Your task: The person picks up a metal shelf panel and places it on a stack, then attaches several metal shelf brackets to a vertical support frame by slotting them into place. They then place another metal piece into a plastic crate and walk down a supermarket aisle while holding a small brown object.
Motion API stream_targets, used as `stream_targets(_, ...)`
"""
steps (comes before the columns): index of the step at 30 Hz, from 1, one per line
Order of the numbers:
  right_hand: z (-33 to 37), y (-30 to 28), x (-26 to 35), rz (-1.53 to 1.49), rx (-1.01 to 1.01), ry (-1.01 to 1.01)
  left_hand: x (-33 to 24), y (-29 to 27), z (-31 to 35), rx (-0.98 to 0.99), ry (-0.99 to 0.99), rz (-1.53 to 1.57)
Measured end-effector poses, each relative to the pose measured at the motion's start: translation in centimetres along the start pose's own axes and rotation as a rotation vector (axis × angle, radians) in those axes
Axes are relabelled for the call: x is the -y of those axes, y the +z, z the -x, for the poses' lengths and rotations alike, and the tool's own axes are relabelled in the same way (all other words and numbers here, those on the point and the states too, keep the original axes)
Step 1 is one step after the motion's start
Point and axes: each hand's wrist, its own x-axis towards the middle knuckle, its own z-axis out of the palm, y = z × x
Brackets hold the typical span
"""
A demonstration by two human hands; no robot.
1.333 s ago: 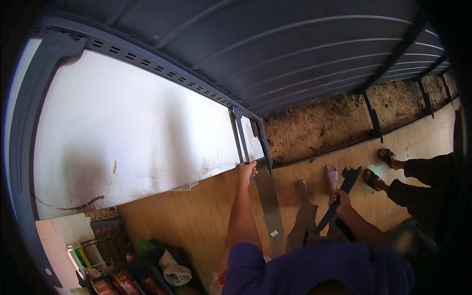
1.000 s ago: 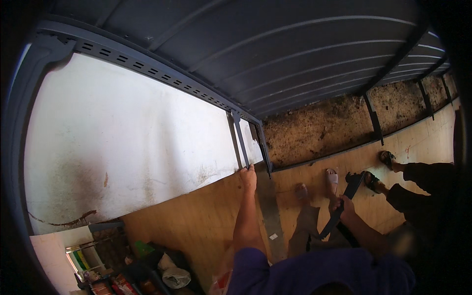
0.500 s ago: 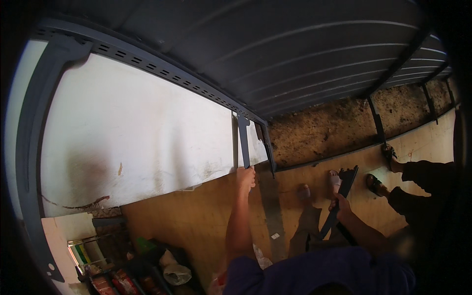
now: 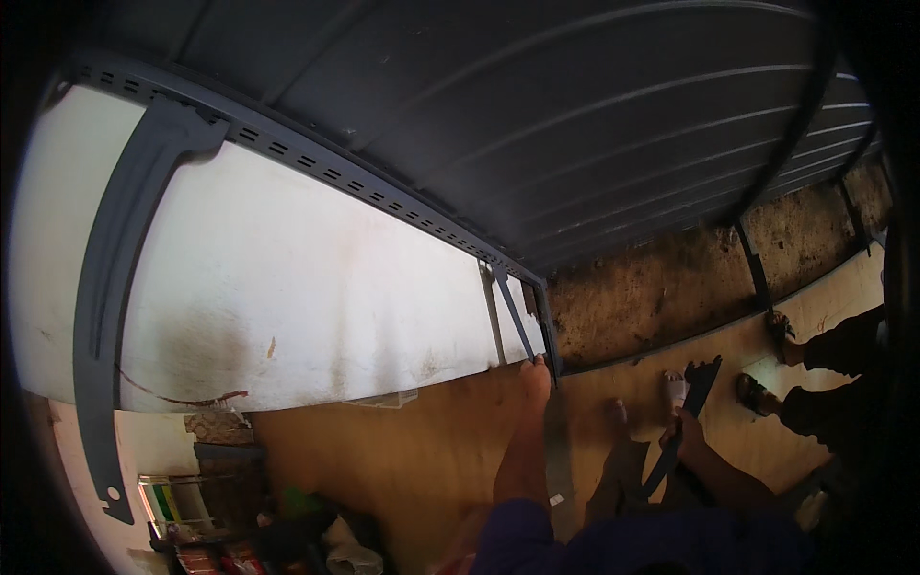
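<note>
Two hands, two dark metal brackets.
Left hand (image 4: 537, 376): fingers closed round the lower end of a slim bracket (image 4: 517, 314), its top at a slotted rail (image 4: 335, 175); right hand (image 4: 684, 439): fingers wrapped about a notched bracket (image 4: 701, 385), held aslant over the floor (image 4: 412, 450); beyond, a large bracket (image 4: 117, 254) partly blocking the white wall (image 4: 278, 278), ribbed panel (image 4: 537, 125) above, another person's legs (image 4: 839, 412) at right.

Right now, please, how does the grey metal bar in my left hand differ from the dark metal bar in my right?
The grey bar reaches the slotted grey rail; the dark bar sits apart from it. The grey bar's top leans left, the dark bar's right. Both are long and narrow.
</note>
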Motion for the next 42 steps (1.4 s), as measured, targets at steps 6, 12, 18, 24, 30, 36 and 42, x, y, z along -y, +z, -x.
stream_targets(6, -1.1, -1.1, 0.2, -0.012, -0.036, -0.019, -6.3, -2.3, 6.6, 0.076, -0.071, -0.071)
stream_targets(12, -0.4, -0.3, 0.7, 0.072, -0.064, -0.017, 0.1, -5.8, 12.5, 0.041, 0.251, 0.035)
stream_targets(18, 0.9, 1.6, 0.8, 0.372, 0.158, -0.277, 3.1, -11.4, 17.1, -0.054, 0.128, -0.101)
stream_targets(24, 0.9, 3.3, 1.7, 0.210, 0.110, -0.055, -3.3, -15.9, 21.1, 0.088, 0.062, 0.003)
stream_targets(30, 3.4, 5.5, 2.2, 0.258, 0.118, -0.057, -0.8, -16.0, 19.7, -0.041, -0.051, 0.010)
stream_targets(36, 6.0, 7.7, 2.6, 0.278, 0.352, -0.012, -6.6, -16.9, 25.5, 0.079, 0.068, 0.032)
stream_targets(42, 8.7, 11.9, 1.9, 0.310, 0.451, -0.158, -8.4, -13.2, 28.2, -0.070, 0.478, -0.186)
